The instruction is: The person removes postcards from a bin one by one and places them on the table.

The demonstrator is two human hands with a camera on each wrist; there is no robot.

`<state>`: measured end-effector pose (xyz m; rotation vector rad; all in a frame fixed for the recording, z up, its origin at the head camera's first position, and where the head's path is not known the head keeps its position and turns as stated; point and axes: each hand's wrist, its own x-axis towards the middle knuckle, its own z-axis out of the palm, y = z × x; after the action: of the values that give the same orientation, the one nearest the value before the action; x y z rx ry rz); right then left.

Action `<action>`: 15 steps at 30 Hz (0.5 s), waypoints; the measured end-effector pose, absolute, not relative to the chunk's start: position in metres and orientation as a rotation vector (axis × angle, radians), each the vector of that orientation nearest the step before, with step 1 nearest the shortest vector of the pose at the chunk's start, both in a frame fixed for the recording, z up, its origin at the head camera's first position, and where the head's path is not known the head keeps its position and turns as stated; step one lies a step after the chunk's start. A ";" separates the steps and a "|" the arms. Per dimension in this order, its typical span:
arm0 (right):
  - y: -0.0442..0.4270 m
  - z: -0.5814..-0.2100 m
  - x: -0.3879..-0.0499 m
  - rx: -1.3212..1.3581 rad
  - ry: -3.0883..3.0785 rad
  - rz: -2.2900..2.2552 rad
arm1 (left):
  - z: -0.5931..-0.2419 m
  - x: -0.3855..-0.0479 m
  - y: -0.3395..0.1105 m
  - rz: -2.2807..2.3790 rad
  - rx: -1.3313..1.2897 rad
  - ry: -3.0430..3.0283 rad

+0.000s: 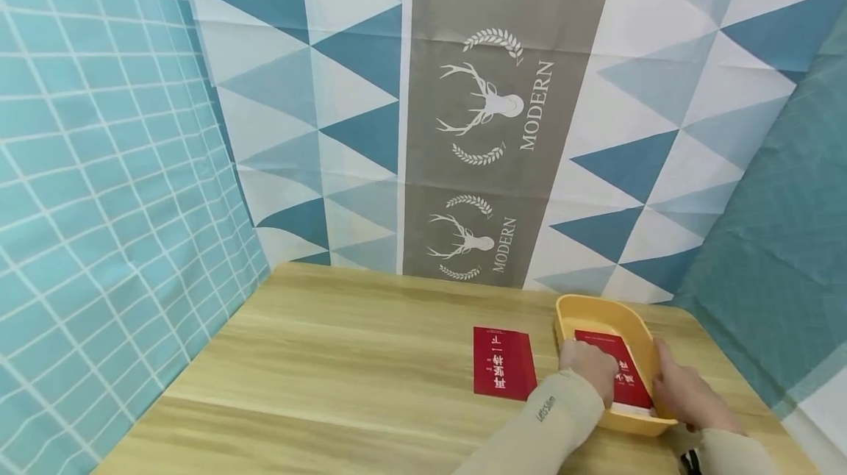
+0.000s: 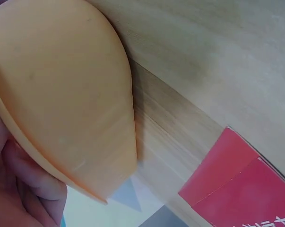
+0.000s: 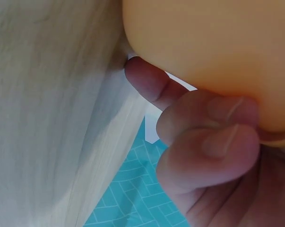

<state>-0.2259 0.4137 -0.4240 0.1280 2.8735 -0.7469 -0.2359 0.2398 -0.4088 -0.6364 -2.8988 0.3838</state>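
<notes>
A yellow plastic bin (image 1: 598, 307) stands at the table's right side. Inside it lies a red booklet (image 1: 631, 381) with white lettering and a white edge. My left hand (image 1: 591, 368) grips the bin's left rim; in the left wrist view its fingers (image 2: 36, 177) curl at the rim, and the bin's outer wall (image 2: 71, 94) fills much of the view. On the opposite side my right hand (image 1: 691, 390) holds the right rim, its fingertips (image 3: 227, 142) against the outer wall in the right wrist view. Left of the bin, a second red booklet (image 1: 504, 362) lies flat on the table.
The wood-grain table (image 1: 331, 357) extends far to the left of the bin. A patterned cloth (image 1: 357, 107) with triangles and deer heads hangs behind it. Teal tile-patterned sheets (image 1: 99, 166) bound the left side, with a teal cloth (image 1: 767, 269) on the right.
</notes>
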 end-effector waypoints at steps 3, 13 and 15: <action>0.415 -0.428 -0.223 0.127 2.874 -0.757 | -0.411 -0.235 0.243 0.398 -0.660 -2.906; 0.414 -0.424 -0.224 0.119 2.924 -0.739 | -0.414 -0.237 0.243 0.437 -0.805 -2.824; 0.412 -0.424 -0.225 0.138 2.893 -0.780 | -0.415 -0.239 0.238 0.360 -0.871 -2.834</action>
<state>-0.2246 0.4123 -0.4241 0.1383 2.8934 -0.7798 -0.2385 0.2376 -0.4147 -0.8714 -2.8340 0.3601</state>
